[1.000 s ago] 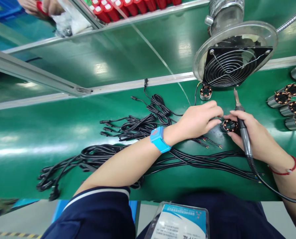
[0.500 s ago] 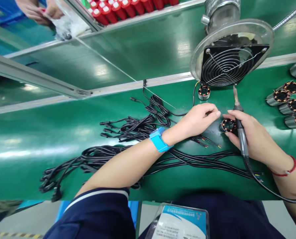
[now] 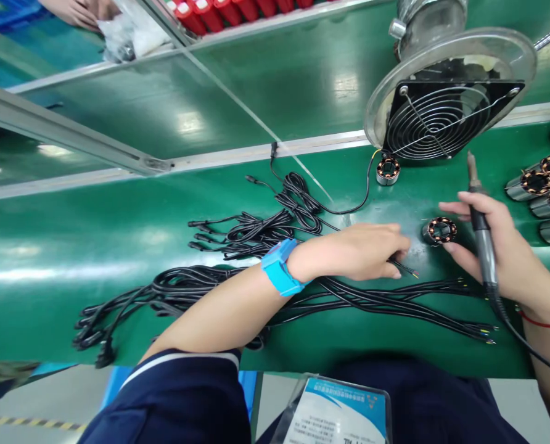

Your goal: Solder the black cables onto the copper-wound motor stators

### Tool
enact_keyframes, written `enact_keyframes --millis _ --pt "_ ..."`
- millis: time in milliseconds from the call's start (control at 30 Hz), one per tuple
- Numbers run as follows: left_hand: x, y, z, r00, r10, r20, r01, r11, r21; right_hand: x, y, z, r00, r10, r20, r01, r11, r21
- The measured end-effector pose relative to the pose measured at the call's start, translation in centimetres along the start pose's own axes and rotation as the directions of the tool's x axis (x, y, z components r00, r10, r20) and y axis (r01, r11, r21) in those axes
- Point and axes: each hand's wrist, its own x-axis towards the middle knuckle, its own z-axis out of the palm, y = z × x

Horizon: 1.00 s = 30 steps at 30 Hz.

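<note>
My left hand (image 3: 362,250), with a blue watch on its wrist, is over the stripped ends of the black cables (image 3: 268,237). Its thumb and fingers are closing around one cable end, whose coloured wire tips stick out past them. In my right hand (image 3: 501,240) is a soldering iron (image 3: 483,240), its tip pointing away from me. That hand's thumb and fingertips are spread around a motor stator (image 3: 440,230) with copper windings, which stands on the green bench. Another stator (image 3: 388,170) with a cable attached stands near the fan.
A fume extractor fan (image 3: 435,126) stands at the back right. More stators (image 3: 536,185) are grouped at the right edge. Long black cables (image 3: 386,302) run along the front of the bench (image 3: 34,246). Behind the rail are red cylinders (image 3: 229,9) and another person's hands (image 3: 78,12).
My left hand has moved down from beside the stator onto the cable ends. My right hand has shifted right with the soldering iron, its fingers opening away from the stator. The camera view has shifted slightly.
</note>
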Motion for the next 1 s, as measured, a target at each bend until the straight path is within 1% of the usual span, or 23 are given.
enact_keyframes --millis 33,67,100,133,167,200,233,267,300,333,400,500,600,667,767,867,933,1000 --pt "-0.1 0.0 0.0 1.000 0.026 0.006 -0.026 0.999 0.046 -0.1 0.0 -0.3 1.000 -0.004 -0.025 0.004 1.000 0.011" --pt "0.0 0.0 0.0 0.998 0.048 -0.035 -0.046 0.998 0.053 -0.1 0.0 -0.4 0.998 -0.013 -0.060 0.013 1.000 0.006" --pt "0.2 0.0 0.0 0.991 0.058 -0.123 -0.054 0.998 0.033 -0.1 -0.1 -0.5 0.995 -0.022 -0.100 0.022 1.000 -0.001" --pt "0.4 -0.1 -0.1 0.968 0.057 -0.245 -0.060 0.998 -0.003 -0.1 -0.2 -0.5 0.989 -0.028 -0.143 0.029 1.000 0.004" --pt "0.7 -0.2 -0.1 0.926 0.045 -0.374 -0.067 0.997 -0.045 -0.1 -0.4 -0.3 0.983 -0.026 -0.183 0.031 0.999 0.029" --pt "0.9 -0.3 -0.1 0.874 0.031 -0.486 -0.082 0.993 -0.085 0.0 -0.6 0.0 0.976 -0.014 -0.215 0.031 0.996 0.078" --pt "1.1 -0.4 0.0 0.825 0.020 -0.565 -0.106 0.987 -0.120 0.1 -0.9 0.4 0.971 0.004 -0.240 0.032 0.989 0.143" --pt "1.3 -0.4 0.1 0.794 0.022 -0.608 -0.141 0.979 -0.149 0.2 -1.2 0.8 0.966 0.023 -0.259 0.035 0.976 0.215" --pt "1.4 -0.3 0.2 0.782 0.040 -0.621 -0.186 0.968 -0.171 0.3 -1.5 1.2 0.961 0.041 -0.274 0.039 0.959 0.280" --pt "1.4 -0.3 0.4 0.786 0.065 -0.615 -0.227 0.955 -0.189 0.4 -1.8 1.5 0.958 0.060 -0.280 0.037 0.944 0.328" --pt "1.4 -0.1 0.7 0.810 0.099 -0.578 -0.269 0.938 -0.217 0.5 -2.5 2.1 0.953 0.107 -0.284 0.009 0.925 0.380" --pt "1.4 0.0 1.1 0.842 0.090 -0.532 -0.256 0.934 -0.248 0.6 -3.2 2.5 0.940 0.188 -0.284 -0.068 0.920 0.386" --pt "1.4 -0.1 1.1 0.865 0.090 -0.494 -0.245 0.934 -0.259 0.6 -3.5 2.5 0.926 0.233 -0.298 -0.105 0.915 0.389" --pt "1.4 -0.1 1.1 0.869 0.089 -0.487 -0.239 0.936 -0.257 0.6 -3.6 2.5 0.927 0.239 -0.289 -0.113 0.912 0.394" --pt "1.5 -0.1 1.1 0.863 0.084 -0.499 -0.240 0.936 -0.257 0.6 -3.8 2.4 0.935 0.227 -0.273 -0.108 0.914 0.391" --pt "1.6 -0.1 1.1 0.862 0.086 -0.499 -0.253 0.927 -0.278 0.7 -3.8 2.5 0.929 0.236 -0.287 -0.108 0.910 0.400" --pt "1.6 -0.1 1.2 0.864 0.047 -0.501 -0.261 0.893 -0.366 0.7 -3.7 2.6 0.924 0.252 -0.288 -0.113 0.898 0.424" --pt "1.7 -0.1 1.2 0.866 -0.019 -0.500 -0.281 0.808 -0.518 0.7 -3.6 2.7 0.924 0.261 -0.280 -0.118 0.891 0.439"
